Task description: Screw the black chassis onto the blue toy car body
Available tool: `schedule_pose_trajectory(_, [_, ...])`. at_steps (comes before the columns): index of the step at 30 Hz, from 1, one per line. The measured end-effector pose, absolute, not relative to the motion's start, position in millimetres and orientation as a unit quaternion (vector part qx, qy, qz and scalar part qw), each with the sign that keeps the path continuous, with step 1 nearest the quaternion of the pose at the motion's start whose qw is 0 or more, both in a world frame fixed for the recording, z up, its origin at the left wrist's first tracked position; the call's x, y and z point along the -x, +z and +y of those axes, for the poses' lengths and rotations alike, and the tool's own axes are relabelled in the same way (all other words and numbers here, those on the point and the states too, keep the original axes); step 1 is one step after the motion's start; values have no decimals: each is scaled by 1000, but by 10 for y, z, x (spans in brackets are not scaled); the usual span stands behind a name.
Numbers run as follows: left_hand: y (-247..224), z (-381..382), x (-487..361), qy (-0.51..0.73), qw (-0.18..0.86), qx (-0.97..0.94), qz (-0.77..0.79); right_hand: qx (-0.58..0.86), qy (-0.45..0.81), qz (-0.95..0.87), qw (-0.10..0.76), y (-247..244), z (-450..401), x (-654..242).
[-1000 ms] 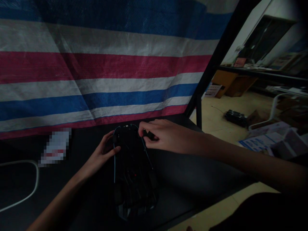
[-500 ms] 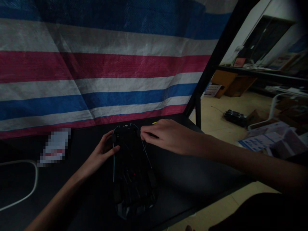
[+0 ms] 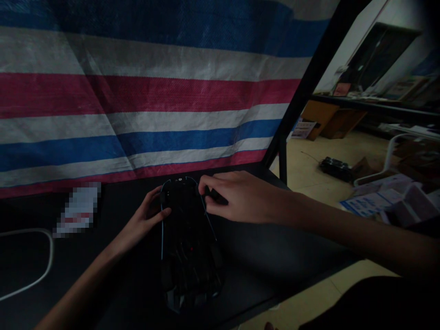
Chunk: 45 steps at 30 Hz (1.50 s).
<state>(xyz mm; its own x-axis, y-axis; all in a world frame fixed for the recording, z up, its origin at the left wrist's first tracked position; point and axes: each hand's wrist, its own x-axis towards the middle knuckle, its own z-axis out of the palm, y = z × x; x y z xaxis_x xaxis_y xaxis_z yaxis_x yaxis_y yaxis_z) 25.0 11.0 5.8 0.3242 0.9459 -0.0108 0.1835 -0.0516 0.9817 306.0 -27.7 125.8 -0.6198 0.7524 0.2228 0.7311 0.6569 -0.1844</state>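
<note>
A dark toy car lies on the black tabletop with what looks like its underside up, wheels showing at the sides. Thin light-blue edges run along its body, and a tiny red spot shows near the middle. My left hand grips its far left side, thumb on top and fingers down by the wheel. On the far right side, my right hand is bent around the edge near the front wheel, index finger curled and thumb lower down. Its fingertips partly hide that wheel; the other fingers are tucked out of sight.
A pixelated white and red item and a white loop are on the left of the black table. Behind hangs a striped tarp beside a black frame post. Boxes and another dark vehicle are on the floor.
My right thumb has moved down and apart from the index finger along the car's edge. A small yellow bit behind that hand is now hidden. My left hand holds still.
</note>
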Motion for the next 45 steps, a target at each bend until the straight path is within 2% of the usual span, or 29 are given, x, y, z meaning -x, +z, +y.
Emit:
schedule_pose_trajectory(2, [57, 106, -251, 367, 517, -625, 455, 418, 25, -899, 124, 1245, -274, -3061])
schedule_pose_trajectory(7, [44, 110, -239, 366, 519, -627, 452, 386, 44, -909, 153, 1234, -267, -3065])
schedule_pose_trajectory(11, [33, 116, -242, 362, 520, -628, 451, 414, 25, -902, 120, 1255, -269, -3055])
schedule_pose_trajectory(31, [66, 105, -257, 356, 506, -634, 463, 373, 109, -902, 190, 1185, -204, -3070])
schedule_pose_trajectory(45, [90, 72, -276, 359, 499, -639, 462, 414, 80, -894, 148, 1215, -199, -3062])
